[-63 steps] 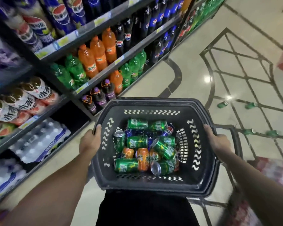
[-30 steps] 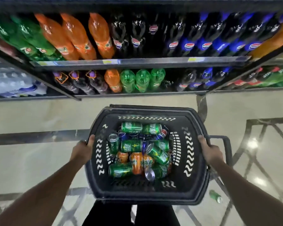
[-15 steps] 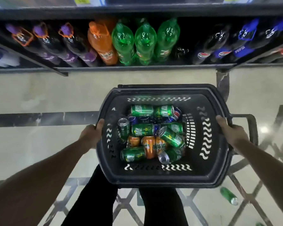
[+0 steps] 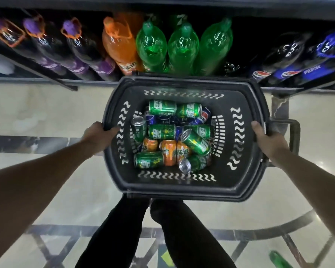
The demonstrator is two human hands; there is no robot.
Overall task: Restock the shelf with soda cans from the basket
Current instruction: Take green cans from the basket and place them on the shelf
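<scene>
**A:** How many of each, then?

**B:** In the black perforated plastic basket (image 4: 184, 187) I count about seven green soda cans (image 4: 162, 107), three orange soda cans (image 4: 168, 149), and some blue cans (image 4: 203, 116) half buried under the rest, too hidden to count. They lie piled on their sides in the middle of the basket floor. On the dark lowest shelf (image 4: 27, 80), just beyond the basket's far rim, stand three purple-capped dark bottles (image 4: 79, 55), one orange plastic bottle (image 4: 120, 49), three green plastic bottles (image 4: 182, 47) and a few blue-labelled dark cola bottles (image 4: 290, 70). One more green can (image 4: 278, 259) lies on the pale marble floor (image 4: 46, 113) at lower right, blurred.

**A:** And the hands?

**B:** The left hand (image 4: 97, 134) grips the basket's left rim, thumb laid over the inner wall, fingers curled underneath. The right hand (image 4: 267, 140) grips the right rim the same way, beside the folded-out black handle (image 4: 292, 132). Both are wrapped round the rim, holding the basket up in front of the person's black-trousered legs (image 4: 162, 235), close against the shelf front.
</scene>
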